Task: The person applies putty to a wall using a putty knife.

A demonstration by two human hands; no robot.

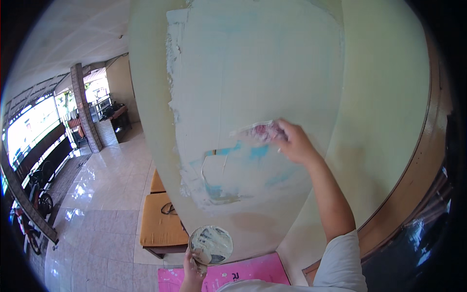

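My right hand point(294, 142) is raised to a pale wall point(379, 97) and grips a flat putty knife point(258, 130), its blade pressed against a broad patch of whitish filler point(253, 68). Streaks of blue paint point(258, 152) show through the filler just below the blade. Lower down, my left hand point(192, 270) holds up a round plate point(210, 244) smeared with white filler. The patch has rough, ragged edges on its left side.
An orange cushioned bench point(158, 224) stands against the wall base at lower left. A pink sheet point(243, 275) lies below the plate. A brown wooden door frame point(413, 175) curves along the right. Glossy tiled floor point(102, 194), a brick pillar point(85, 107) and bicycles point(36, 199) lie left.
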